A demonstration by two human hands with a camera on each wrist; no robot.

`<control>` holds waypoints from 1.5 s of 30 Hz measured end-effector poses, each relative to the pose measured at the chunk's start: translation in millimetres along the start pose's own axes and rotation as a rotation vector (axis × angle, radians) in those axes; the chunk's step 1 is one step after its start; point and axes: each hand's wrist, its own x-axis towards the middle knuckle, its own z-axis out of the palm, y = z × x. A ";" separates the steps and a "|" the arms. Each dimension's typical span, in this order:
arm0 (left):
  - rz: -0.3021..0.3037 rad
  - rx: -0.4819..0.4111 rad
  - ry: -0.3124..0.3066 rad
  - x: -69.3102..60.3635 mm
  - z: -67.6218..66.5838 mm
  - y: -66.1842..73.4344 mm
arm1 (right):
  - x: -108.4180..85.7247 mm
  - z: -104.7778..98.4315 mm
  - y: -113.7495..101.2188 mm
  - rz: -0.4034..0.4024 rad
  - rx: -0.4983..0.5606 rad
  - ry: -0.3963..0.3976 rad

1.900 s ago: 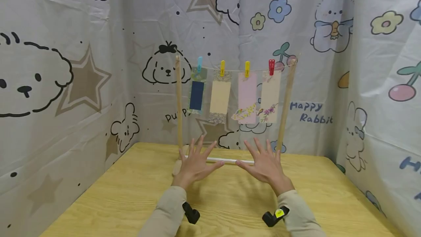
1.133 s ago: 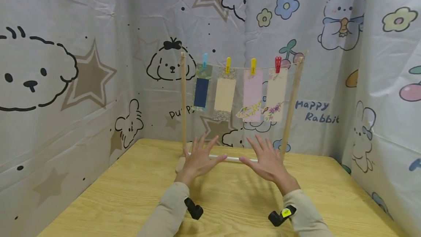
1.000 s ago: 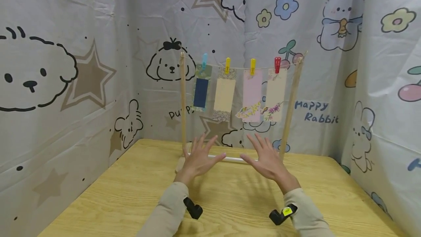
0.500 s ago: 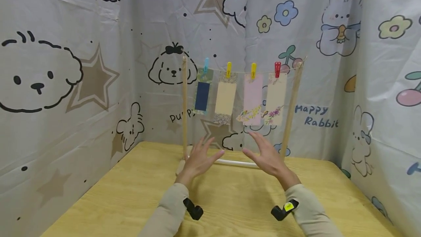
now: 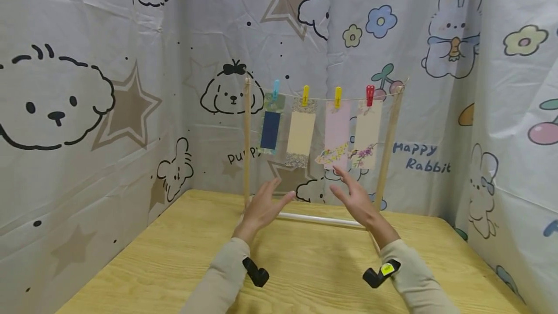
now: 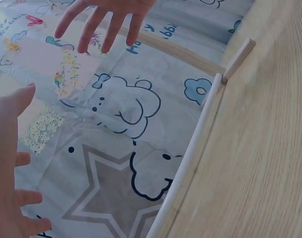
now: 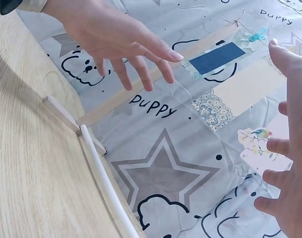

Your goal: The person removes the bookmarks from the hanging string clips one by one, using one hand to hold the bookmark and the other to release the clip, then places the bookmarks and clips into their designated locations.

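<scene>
Above a yellow wood-grain table, a bare left hand and right hand hover, empty, fingers loosely extended and thumbs apart, before a pale wooden frame. Four printed paper cards hang from its thin beige cord, pinned at the top by coloured plastic clothespins, apparently to keep their fronts visible; a slim white rod low across the frame likely braces it.

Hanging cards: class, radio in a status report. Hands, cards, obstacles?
Left hand and right hand apart, both empty. Four cards hanging from clothespins, above the table. Nothing seen between hands and cards.
</scene>
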 end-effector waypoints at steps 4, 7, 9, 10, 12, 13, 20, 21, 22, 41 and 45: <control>-0.017 -0.027 0.007 1.9 -3.6 0.3 | 4.4 -4.5 -1.2 0.030 0.047 -0.017; -0.022 -0.042 0.015 3.3 -4.4 -1.0 | 7.2 -7.2 -2.3 0.038 0.078 -0.022; -0.021 -0.059 0.020 4.3 -5.2 -1.0 | 8.5 -8.6 -3.6 0.033 0.083 -0.024; -0.021 -0.069 0.020 4.7 -5.6 -1.0 | 8.9 -9.2 -4.0 0.030 0.081 -0.026; -0.021 -0.095 0.024 6.4 -6.1 -1.3 | 9.9 -10.2 -5.8 0.027 0.077 -0.028; -0.023 -0.113 0.026 7.6 -6.5 -1.7 | 10.8 -10.6 -6.6 0.026 0.079 -0.029; -0.035 -0.229 0.051 13.7 -10.5 -4.3 | 18.7 -13.4 -13.3 0.009 0.111 -0.030; -0.035 -0.238 0.051 14.4 -10.7 -4.4 | 19.7 -14.0 -14.0 0.006 0.118 -0.031; -0.033 -0.243 0.049 15.0 -10.7 -4.3 | 20.7 -14.3 -14.4 0.003 0.123 -0.032; -0.096 -0.480 -0.018 25.8 -20.1 -5.3 | 42.0 -18.8 -25.8 0.004 0.137 -0.063; -0.113 -0.506 -0.016 27.3 -20.5 -5.9 | 43.4 -20.8 -25.8 0.013 0.139 -0.061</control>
